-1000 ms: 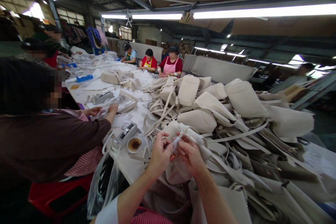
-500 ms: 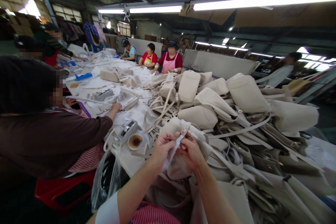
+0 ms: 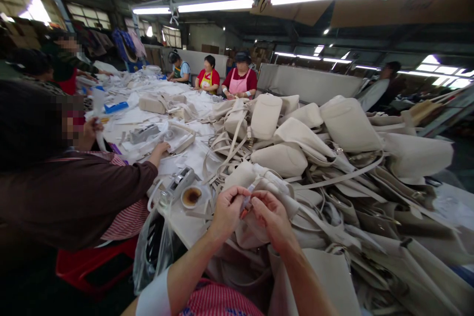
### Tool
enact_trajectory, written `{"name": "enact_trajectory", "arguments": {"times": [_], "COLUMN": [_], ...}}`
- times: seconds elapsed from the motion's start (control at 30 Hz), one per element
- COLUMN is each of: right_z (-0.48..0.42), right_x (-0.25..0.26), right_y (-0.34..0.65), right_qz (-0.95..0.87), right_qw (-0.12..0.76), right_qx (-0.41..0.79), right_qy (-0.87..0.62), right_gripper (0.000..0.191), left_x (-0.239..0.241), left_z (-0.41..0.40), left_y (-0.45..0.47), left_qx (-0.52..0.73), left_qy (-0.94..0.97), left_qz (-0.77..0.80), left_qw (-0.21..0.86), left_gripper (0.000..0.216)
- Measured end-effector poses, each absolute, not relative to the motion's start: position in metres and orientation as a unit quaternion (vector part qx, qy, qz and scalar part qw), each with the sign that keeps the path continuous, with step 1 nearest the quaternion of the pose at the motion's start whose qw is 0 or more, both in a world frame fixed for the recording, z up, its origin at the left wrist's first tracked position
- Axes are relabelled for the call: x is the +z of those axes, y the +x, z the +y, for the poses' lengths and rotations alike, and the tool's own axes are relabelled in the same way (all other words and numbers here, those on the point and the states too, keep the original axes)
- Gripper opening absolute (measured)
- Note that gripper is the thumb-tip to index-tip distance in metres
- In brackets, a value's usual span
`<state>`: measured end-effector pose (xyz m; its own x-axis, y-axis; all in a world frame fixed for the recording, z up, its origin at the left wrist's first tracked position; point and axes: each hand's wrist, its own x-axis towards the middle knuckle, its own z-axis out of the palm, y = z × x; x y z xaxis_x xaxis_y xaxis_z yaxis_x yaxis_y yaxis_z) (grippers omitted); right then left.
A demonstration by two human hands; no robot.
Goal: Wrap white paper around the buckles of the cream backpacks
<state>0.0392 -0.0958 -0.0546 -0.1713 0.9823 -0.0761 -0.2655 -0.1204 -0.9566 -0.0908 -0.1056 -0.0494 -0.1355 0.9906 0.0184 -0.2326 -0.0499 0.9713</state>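
Note:
Just in front of me, my left hand pinches a small whitish strip, mostly hidden by the fingers. My right hand is closed beside it, thumb and finger pressed together close to the strip; what they hold is too small to make out. Both hands are above a cream handbag at the near edge of the pile. A spot of orange-red shows below the left fingertips.
Cream handbags with straps are heaped ahead and right. Left stand a tape dispenser and a cup with brown residue. A co-worker in a brown sleeve sits close on my left. A clear plastic bag hangs at the table edge.
The long white strip between my hands is now mostly out of sight, and my fingers have shifted. The co-worker at left has raised one hand with a white strip.

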Motion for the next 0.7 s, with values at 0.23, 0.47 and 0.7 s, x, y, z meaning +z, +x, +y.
{"name": "enact_trajectory", "arguments": {"times": [0.23,0.47,0.7], "right_z": [-0.099,-0.094,-0.090], "right_x": [-0.056,-0.058,-0.054], "right_y": [0.042,0.032,0.020], "right_qz": [-0.477,-0.473,-0.407], "right_qw": [0.489,0.498,0.518], "right_qx": [0.578,0.550,0.576], "right_qy": [-0.446,-0.476,-0.485], "right_gripper": [0.043,0.037,0.037], "left_x": [-0.051,-0.052,-0.065], "left_z": [-0.107,-0.106,-0.105], "left_y": [-0.089,-0.093,-0.091], "left_qx": [0.594,0.565,0.570], "left_qy": [0.446,0.417,0.400], "left_qz": [0.455,0.453,0.455], "left_qw": [0.492,0.549,0.555], "left_gripper": [0.011,0.020,0.022]}}
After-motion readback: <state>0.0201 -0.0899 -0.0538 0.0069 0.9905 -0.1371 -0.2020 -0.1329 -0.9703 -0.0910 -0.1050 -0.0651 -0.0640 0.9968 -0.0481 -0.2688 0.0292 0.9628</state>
